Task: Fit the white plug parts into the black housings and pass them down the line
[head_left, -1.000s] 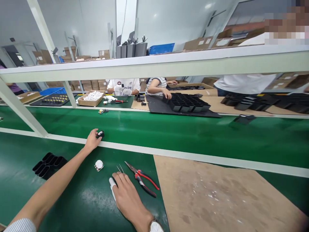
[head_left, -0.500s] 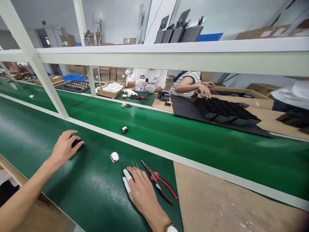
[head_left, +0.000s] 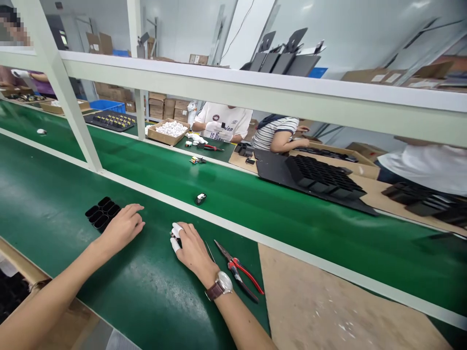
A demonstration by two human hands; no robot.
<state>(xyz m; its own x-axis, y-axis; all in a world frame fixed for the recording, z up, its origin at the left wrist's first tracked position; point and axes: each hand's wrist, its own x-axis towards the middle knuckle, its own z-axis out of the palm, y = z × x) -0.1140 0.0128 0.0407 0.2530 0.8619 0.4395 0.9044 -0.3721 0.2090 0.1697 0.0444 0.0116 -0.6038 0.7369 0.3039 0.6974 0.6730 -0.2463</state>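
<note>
My left hand [head_left: 125,224] is just right of a group of black oval-topped cases [head_left: 102,213] on the green mat; its fingers are apart and nothing shows in them. White covers sit on two fingertips of my right hand [head_left: 189,245], whose fingers close round a small part [head_left: 176,236] with a white top, mostly hidden by them. Beside that hand lie thin metal tweezers [head_left: 210,252] and red-and-black pliers [head_left: 239,272]. Beyond the pale rail, a small black unit with a white top [head_left: 200,198] rests on the green belt.
A pale rail [head_left: 226,224] separates mat and belt. Brown board [head_left: 328,301] covers the right side. A colourful small part [head_left: 197,160] lies farther up the belt. Opposite, people sit near a box of white pieces [head_left: 164,138] and black trays [head_left: 324,177]. A shelf beam [head_left: 226,85] crosses above.
My left hand has moved right, off the black cases, which now show. My right hand has moved up and left and closed on the small white-topped part. The view has shifted slightly.
</note>
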